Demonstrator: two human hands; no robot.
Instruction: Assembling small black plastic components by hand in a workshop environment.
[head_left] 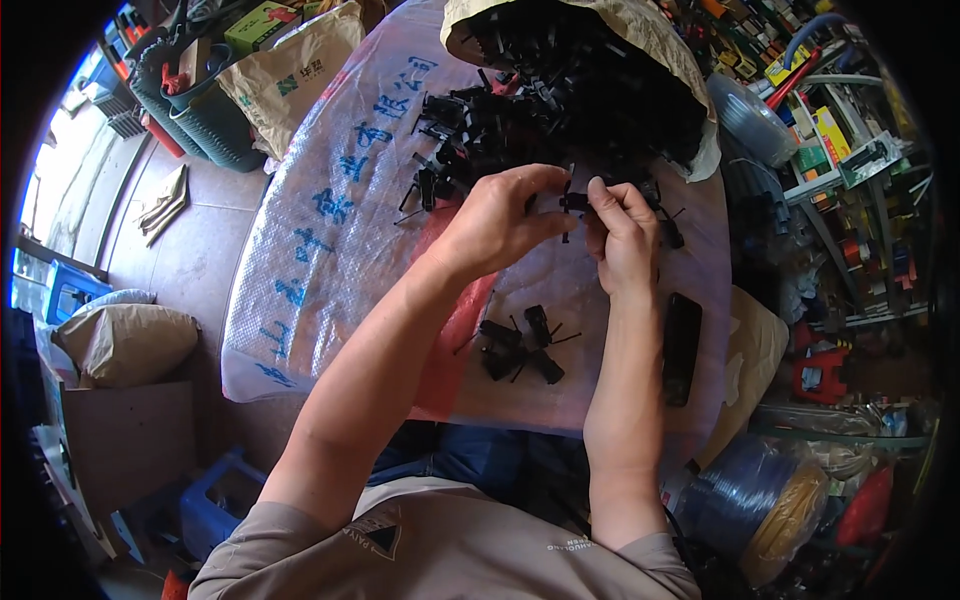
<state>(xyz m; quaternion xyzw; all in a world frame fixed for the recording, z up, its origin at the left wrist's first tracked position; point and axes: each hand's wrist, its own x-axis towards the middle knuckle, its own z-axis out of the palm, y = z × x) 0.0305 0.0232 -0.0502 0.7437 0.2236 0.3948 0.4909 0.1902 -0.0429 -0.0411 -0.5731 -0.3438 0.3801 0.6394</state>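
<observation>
Between my two hands is a small black plastic part (574,202) with a thin rod crossing it. My right hand (628,238) pinches this part between thumb and fingers. From the other side my left hand (505,222) curves toward it, thumb and index finger apart, their tips close to the rod; whether they touch it is unclear. Beyond the hands lies a large heap of similar black parts (470,130), some with thin rods sticking out. A few more black parts (520,345) lie in a small group nearer my body, between my forearms.
A woven plastic sheet (320,260) with blue writing covers the work surface. At its far side an open sack (690,160) surrounds the heap. A black phone-like slab (682,350) lies beside my right forearm. Crowded shelves (850,170) stand right; a teal basket (215,125) stands far left.
</observation>
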